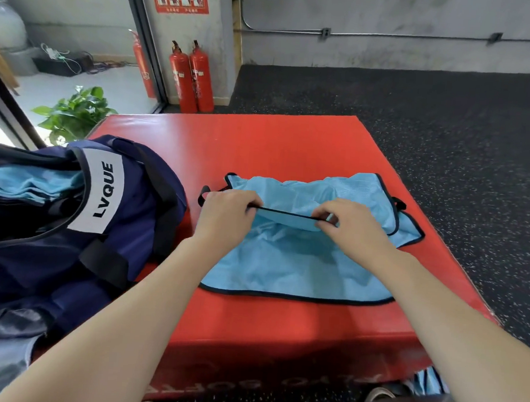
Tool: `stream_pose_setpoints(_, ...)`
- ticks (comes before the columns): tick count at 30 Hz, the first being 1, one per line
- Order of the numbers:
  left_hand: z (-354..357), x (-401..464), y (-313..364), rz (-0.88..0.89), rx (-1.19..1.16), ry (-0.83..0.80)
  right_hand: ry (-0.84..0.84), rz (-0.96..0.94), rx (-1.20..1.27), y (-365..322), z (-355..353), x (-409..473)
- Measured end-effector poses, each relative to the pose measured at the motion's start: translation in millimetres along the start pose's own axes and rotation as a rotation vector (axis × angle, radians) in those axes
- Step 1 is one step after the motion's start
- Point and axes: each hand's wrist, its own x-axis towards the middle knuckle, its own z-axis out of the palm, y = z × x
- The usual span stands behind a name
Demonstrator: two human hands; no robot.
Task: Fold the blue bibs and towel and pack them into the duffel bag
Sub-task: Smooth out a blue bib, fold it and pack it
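A light blue bib (296,266) with black trim lies spread on the red padded box (261,144), creased in its far half. My left hand (225,217) and my right hand (349,228) each pinch one end of a black-trimmed edge, which is stretched taut between them above the cloth. The navy duffel bag (77,219) with a white LVQUE label sits open on the left. Folded blue cloth (23,180) shows inside its mouth.
The red box stands on dark speckled rubber floor (465,136). Two red fire extinguishers (192,76) stand against the wall behind it, with a potted plant (75,112) to their left. More blue striped fabric (426,381) lies by the box's near right corner, beside a shoe (378,394).
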Motion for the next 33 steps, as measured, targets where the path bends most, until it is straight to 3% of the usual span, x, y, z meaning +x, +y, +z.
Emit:
stream_pose_setpoints(10,-48.0,-46.8,-33.4,0.132,0.041,0.142,0.057,0.087,-0.082,38.5,-45.9,-61.2)
stream_pose_setpoints(19,-51.6,-99.8,-48.0,0.238,0.088,0.074,-0.015,0.035,-0.269,49.0,-49.8,-108.3)
stream_pose_setpoints(24,-52.3,-118.7,-46.1,0.301,0.103,0.144,-0.033,-0.241,-0.532,60.0,-48.6,-122.7)
stream_pose_setpoints(28,-40.0,-123.7,-54.6,0.384,0.169,0.027,-0.113,-0.232,-0.612,63.4,-44.5,-128.2)
stream_pose_setpoints(33,-29.2,-133.7,-55.6,0.296,0.174,-0.132,-0.209,-0.154,-0.514,53.0,-49.3,-139.7)
